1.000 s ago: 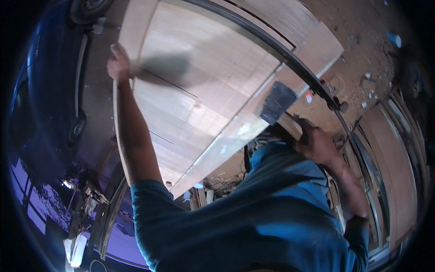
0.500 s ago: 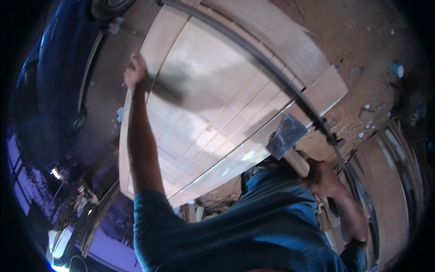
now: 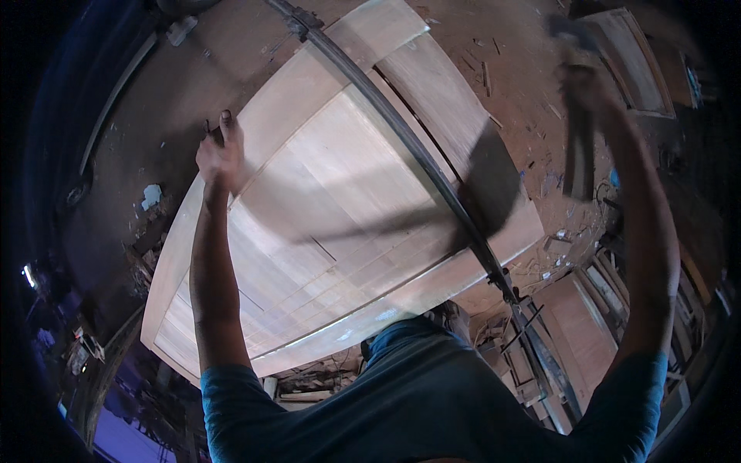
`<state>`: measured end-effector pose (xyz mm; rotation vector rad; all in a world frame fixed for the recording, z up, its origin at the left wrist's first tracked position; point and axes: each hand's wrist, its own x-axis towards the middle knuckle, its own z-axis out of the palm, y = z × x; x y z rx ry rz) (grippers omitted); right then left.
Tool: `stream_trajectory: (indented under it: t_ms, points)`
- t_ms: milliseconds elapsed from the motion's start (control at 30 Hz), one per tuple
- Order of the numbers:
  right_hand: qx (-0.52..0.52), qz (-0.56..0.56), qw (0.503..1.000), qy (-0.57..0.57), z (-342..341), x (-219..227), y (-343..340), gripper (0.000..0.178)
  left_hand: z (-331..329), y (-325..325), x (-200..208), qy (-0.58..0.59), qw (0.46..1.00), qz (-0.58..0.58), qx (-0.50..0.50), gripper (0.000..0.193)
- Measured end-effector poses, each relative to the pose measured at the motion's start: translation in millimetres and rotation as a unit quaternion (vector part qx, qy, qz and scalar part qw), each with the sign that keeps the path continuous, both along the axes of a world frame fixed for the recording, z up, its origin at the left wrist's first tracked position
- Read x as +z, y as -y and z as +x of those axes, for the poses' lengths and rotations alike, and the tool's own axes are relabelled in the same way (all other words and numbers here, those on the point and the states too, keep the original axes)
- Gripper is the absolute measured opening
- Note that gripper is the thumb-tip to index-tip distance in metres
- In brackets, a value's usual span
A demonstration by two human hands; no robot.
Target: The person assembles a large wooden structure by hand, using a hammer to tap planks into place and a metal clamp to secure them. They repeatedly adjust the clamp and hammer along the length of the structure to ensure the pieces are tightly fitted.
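A large pale wooden panel (image 3: 309, 177), framed like a door, lies tilted in front of me. A long dark metal bar clamp (image 3: 409, 143) runs across it, with its lower jaw by the near right edge. At the panel's left edge, my left hand (image 3: 219, 158) is closed on the wood with its thumb sticking up; some of its fingers are hidden. My right hand (image 3: 588, 89) is raised at the upper right, away from the panel. It grips a hatchet (image 3: 579, 158) by the handle, and the hatchet's head is smeared by motion.
Wood offcuts (image 3: 324, 382) lie beneath the panel's near edge. Boards and strips (image 3: 575, 309) are stacked at the right, and a framed panel (image 3: 629, 58) rests at the far right. Scraps litter the dirt floor (image 3: 494, 46). A dark vehicle (image 3: 73, 92) stands at the left.
My right hand has swung the hatchet from beside my chest up to the far right. My left hand stays at the panel's edge, with its thumb now raised. The view has shifted.
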<state>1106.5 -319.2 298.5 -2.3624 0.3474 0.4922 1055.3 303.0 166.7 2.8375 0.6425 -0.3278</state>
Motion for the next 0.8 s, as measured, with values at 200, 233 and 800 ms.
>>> stream_trajectory:
  t_ms: [200,233,800]
  points:
    - [0.139,0.076,0.941,-0.3,29,-8,-76,0.029,0,5,7,0.005,1.0,0.0,-0.002,0.09]
    - [0.117,0.046,0.952,-0.28,40,-9,-68,0.028,1,3,4,0.002,1.0,-0.001,-0.007,0.09]
    - [0.008,0.117,0.976,-0.185,-103,44,-107,0.031,-7,-14,-21,-0.002,0.999,0.031,0.027,0.092]
